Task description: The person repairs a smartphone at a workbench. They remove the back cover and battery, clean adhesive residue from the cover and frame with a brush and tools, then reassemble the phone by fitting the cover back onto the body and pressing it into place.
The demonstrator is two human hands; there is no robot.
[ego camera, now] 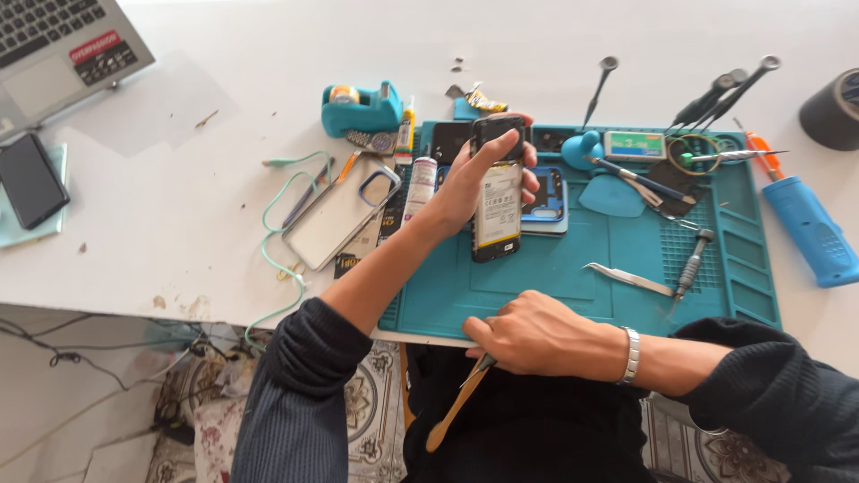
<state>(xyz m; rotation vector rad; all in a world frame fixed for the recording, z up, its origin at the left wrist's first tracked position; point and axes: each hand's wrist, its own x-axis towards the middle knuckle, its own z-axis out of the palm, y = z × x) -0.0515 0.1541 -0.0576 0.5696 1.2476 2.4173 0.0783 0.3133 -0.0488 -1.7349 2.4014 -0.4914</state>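
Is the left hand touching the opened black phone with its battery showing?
Touching. The head view shows the left hand wrapped around the opened black phone, fingers on both edges.

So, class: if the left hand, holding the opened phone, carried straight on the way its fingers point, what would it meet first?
The left hand points up the picture, away from the person, gripping the phone above the blue mat. Going straight on, it would probably first meet the small foil-like scraps just past the mat's far edge, though height above the table is unclear.

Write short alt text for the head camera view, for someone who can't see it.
A person's left hand holds an opened phone over a teal repair mat, while the right hand grips a wooden-handled tool. Tweezers and screwdrivers lie nearby.
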